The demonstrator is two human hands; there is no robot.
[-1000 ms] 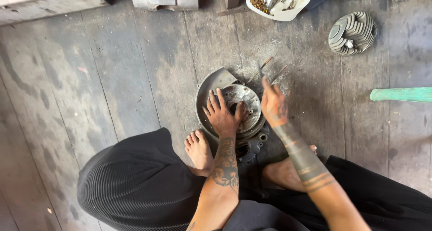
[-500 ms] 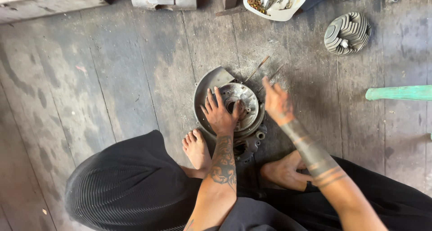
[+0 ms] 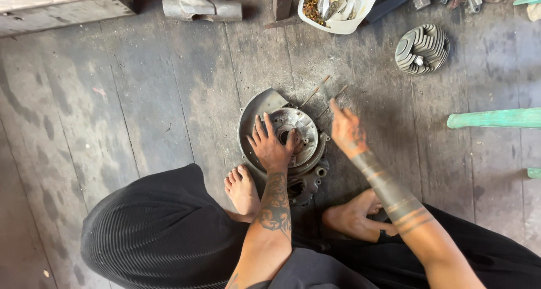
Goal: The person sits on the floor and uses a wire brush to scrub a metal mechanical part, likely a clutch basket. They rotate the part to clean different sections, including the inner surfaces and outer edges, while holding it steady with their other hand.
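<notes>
Two hands: left hand (image 3: 271, 146) fingers spread flat on engine cover (image 3: 282, 132), right hand (image 3: 346, 128) loosely open beside it.

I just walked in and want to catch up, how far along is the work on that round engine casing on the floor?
Done: the finned cylinder head lies apart on the floorboards. In hand: the left hand lies flat on the round engine casing, and the right hand hovers beside it near two thin rods. Left: a white tub of small parts sits unused.
</notes>
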